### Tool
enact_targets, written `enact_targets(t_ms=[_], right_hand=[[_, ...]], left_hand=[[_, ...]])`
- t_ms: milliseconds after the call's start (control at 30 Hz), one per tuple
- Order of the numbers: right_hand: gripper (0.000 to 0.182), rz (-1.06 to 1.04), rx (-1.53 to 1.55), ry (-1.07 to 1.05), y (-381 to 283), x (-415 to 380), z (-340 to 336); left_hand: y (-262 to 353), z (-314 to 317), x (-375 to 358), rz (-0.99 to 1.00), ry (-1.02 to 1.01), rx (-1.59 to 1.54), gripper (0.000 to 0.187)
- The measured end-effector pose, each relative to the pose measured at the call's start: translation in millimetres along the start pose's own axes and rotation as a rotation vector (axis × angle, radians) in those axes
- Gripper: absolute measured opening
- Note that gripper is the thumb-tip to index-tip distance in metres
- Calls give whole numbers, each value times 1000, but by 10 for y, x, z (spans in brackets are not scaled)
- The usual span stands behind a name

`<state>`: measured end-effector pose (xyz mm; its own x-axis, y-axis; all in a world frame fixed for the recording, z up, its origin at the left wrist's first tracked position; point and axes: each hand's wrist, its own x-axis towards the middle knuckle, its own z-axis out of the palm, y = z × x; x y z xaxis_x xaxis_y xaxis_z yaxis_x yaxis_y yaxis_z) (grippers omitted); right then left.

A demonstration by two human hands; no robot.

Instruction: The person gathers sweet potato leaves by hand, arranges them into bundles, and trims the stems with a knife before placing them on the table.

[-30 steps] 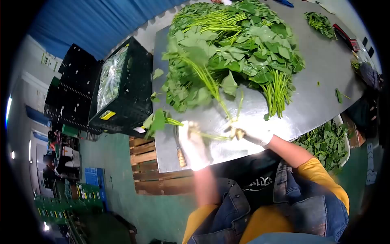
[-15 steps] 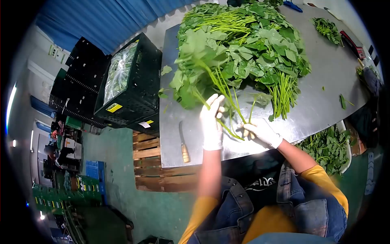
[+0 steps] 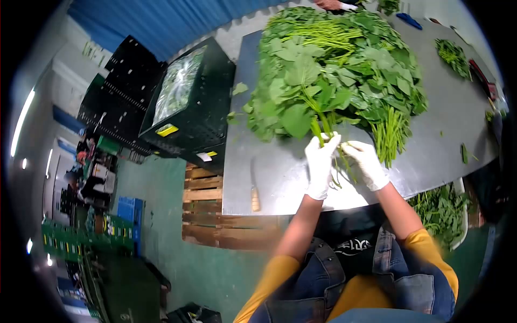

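My left hand (image 3: 320, 168), in a white glove, is closed round a few green leafy stems (image 3: 314, 105), whose leaves point away from me. My right hand (image 3: 366, 161), also gloved, is pinched at the lower stem ends beside it; its fingertips are partly hidden. Just beyond both hands lies a large heap of leafy greens (image 3: 371, 72). A bundle of cut stems (image 3: 391, 134) sticks out of the heap toward me, right of my right hand. To the left, a knife with a wooden handle (image 3: 255, 200) lies on the metal table (image 3: 280, 175).
A dark green crate (image 3: 210, 89) with bagged greens stands left of the table, above a wooden pallet (image 3: 202, 218). A white tub (image 3: 461, 220) of greens sits below the right edge. Another person's hand (image 3: 329, 4) shows at the far edge, near a blue item (image 3: 409, 20).
My hands have come closer together, and the stems in my left hand are gathered more tightly. The view has shifted, and another person's hand now shows at the far edge.
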<state>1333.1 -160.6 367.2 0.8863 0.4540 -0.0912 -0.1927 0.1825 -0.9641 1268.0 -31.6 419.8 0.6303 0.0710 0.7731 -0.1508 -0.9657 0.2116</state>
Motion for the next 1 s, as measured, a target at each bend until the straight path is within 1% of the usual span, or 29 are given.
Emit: enact_targets(t_ms=[67,100,167,200,233,267,300,333,367,400,433,500,533,567,600,633,667,700,733,767,800,833,900,967,1000], right_hand=[[18,16,111,6,-9,-22,-116],[16,-56,123,-27,15,-20,-257],[11,-115,420,-88,151,-88,-613],[9,-145,470,-6,57,-269,-735],[4,-268,597,-97,164,-315,-1050],[6,-347,609,57,334,-423,-1460],[12,-289,940,288,263,-674,-1767],[32,-394,933,269,165,-909,-2053],[41,-537,812,228,323,-1097,-2610],[58,-673,1049,287,432,-1248,-3087],[81,-634,1172,413,252,-1456,-2984],[97,-361,1373,387,292,-1664,-2938],[102,-230,1259,517,395,-1620,-2820],[96,-106,1141,285,630,-1531,-2758],[83,67,978,312,367,-1392,-2195],[73,147,801,225,292,-1265,-1835],[70,134,397,-30,117,-1163,-1519],[75,244,230,-147,99,-1029,-1381],[79,292,127,-214,95,-886,-1247],[67,313,217,-304,264,-708,-1184],[66,298,369,-355,372,-568,-1055],[64,260,488,-581,348,-428,-982],[69,209,407,-541,64,-368,-692],[58,203,427,-370,-94,-308,-507],[50,188,424,-280,-161,-283,-453]], left_hand=[[121,156,-28,-618,103,-818,8],[53,207,-56,-618,96,-829,8],[-134,394,-132,-1239,-43,-1418,7],[-145,430,-91,-1168,102,-1452,7],[-188,454,-48,-1096,256,-1478,8],[-358,531,-58,-1143,271,-1478,8],[-496,528,-36,-1194,296,-1467,8],[-595,514,-55,-1185,307,-1513,8],[-646,456,-42,-1177,321,-1553,7],[-717,479,-58,-1156,287,-1589,7],[-691,478,-56,-1162,281,-1586,7],[-509,458,22,-1141,132,-1596,7],[-372,457,79,-1185,132,-1609,8],[-326,540,40,-1194,93,-1673,10],[-264,614,-3,-1186,53,-1672,11],[-189,666,-35,-1176,15,-1670,11],[-79,662,-36,-1158,-37,-1712,10],[0,696,-89,-1154,-46,-1713,10],[61,733,-153,-1138,-105,-1634,9],[69,746,-177,-1120,-159,-1553,8],[134,673,-83,-1084,-192,-1665,6],[196,612,-72,-1105,-233,-1653,8],[244,520,-70,-1057,-282,-1558,11],[377,319,34,-1142,-340,-1563,11],[378,330,32,-1138,-345,-1566,11]])
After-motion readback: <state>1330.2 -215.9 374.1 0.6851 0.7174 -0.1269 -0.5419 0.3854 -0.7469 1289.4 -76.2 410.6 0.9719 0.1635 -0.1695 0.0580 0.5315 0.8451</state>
